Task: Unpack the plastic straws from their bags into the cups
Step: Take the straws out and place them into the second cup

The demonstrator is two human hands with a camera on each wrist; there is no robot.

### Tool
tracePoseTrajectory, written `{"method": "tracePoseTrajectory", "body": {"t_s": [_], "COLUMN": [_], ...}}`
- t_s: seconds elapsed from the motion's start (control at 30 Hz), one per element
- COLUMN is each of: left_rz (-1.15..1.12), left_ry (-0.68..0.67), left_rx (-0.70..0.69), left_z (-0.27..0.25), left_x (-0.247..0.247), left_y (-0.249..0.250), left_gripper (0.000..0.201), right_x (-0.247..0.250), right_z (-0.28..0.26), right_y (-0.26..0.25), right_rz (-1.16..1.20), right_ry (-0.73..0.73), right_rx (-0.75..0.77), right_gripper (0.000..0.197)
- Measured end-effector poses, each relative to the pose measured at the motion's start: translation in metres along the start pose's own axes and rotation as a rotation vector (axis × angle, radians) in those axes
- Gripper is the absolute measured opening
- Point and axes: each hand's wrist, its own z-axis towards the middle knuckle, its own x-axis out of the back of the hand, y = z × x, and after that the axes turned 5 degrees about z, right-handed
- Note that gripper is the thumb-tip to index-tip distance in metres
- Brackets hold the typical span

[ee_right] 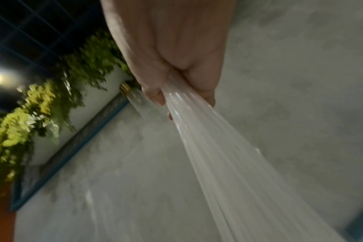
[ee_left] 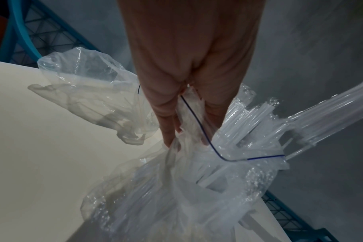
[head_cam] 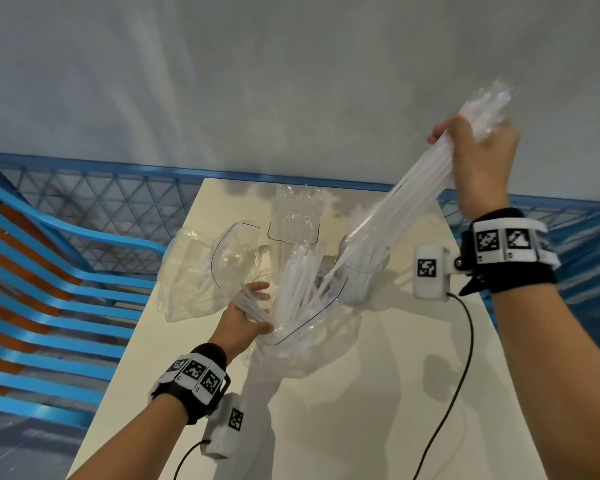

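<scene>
My right hand is raised high and grips a long bundle of clear straws near its top end. The bundle slants down to the left, its lower end at the mouth of a clear cup that holds straws. In the right wrist view the straw bundle runs out of my right hand. My left hand pinches the mouth of a clear zip bag with several straws standing in it. The left wrist view has my left hand on the bag at its blue zip line.
An empty crumpled bag lies at the table's left edge; it is the empty bag in the left wrist view. A second clear cup with straws stands behind. The cream table is narrow; blue railing surrounds it.
</scene>
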Motion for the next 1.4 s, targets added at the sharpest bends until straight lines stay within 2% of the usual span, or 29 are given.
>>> {"method": "tracePoseTrajectory", "body": {"t_s": [0.07,0.2,0.3,0.33,0.47,0.6,0.77,0.87,1.0,1.1,1.4], "left_rz": [-0.002,-0.002,-0.002,0.019,0.021,-0.011,-0.016,-0.01,-0.015,-0.026,-0.019], "left_ry": [0.003,0.002,0.008,-0.036,-0.019,-0.016,-0.032,-0.03,-0.03,-0.034,-0.044], "left_rx": [-0.004,0.007,0.014,-0.009,-0.008,-0.008,-0.003,-0.001,0.001,0.012,0.003], "left_z": [0.001,-0.006,-0.006,0.01,0.009,0.008,0.009,0.01,0.011,0.012,0.016], "left_x": [0.001,-0.001,0.0,-0.003,0.001,0.005,0.004,0.005,0.009,0.009,0.009], "left_y": [-0.004,-0.012,-0.014,-0.011,-0.009,-0.007,0.0,0.001,-0.003,-0.004,-0.004], "left_gripper": [0.072,0.073,0.073,0.074,0.074,0.074,0.074,0.073,0.073,0.074,0.074], "right_x": [-0.007,-0.016,-0.016,-0.009,-0.011,-0.018,-0.014,-0.011,-0.004,-0.003,-0.026], "right_z": [-0.01,-0.035,-0.037,-0.027,-0.015,-0.005,-0.008,-0.014,-0.003,0.007,-0.004], "right_y": [0.021,0.061,0.076,0.084,0.083,0.092,0.107,0.102,0.066,0.046,0.073], "right_rz": [-0.053,-0.08,-0.086,-0.09,-0.101,-0.154,-0.218,-0.21,-0.225,-0.222,-0.19], "right_ry": [-0.023,-0.045,0.01,0.085,0.142,0.159,0.089,0.097,0.15,0.136,0.094], "right_rx": [-0.02,-0.059,-0.073,-0.057,0.039,0.019,-0.054,-0.054,0.104,0.2,0.178], "right_gripper": [0.033,0.025,0.023,0.018,0.01,0.028,0.043,0.045,0.046,0.048,0.046]}}
